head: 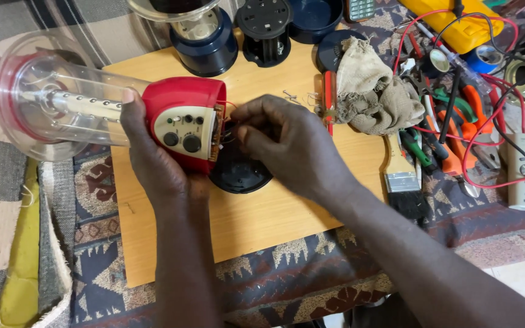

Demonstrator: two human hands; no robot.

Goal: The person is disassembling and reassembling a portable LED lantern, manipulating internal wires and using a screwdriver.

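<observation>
My left hand (153, 164) grip wraps the red lantern (180, 121) lying sideways over the desk (262, 212), right hand (287, 146) fingers pinching wires in its opened base, black cover (238, 173) off beneath, reassembly undone.

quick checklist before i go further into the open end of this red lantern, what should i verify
1. Lantern held steady: left hand wraps the red lantern at its base, lying sideways. ok
2. Access to the inside: right hand has its fingertips at the open end, where the circuit board edge shows. ok
3. Removed black cover kept close: it lies on the wooden board under the hands. ok
4. Loose screws accounted for: small metal bits lie near the cloth; count cannot tell
5. Power off: switch position unreadable. cannot tell
6. Tools within reach: pliers and screwdrivers piled at the right. ok
</observation>
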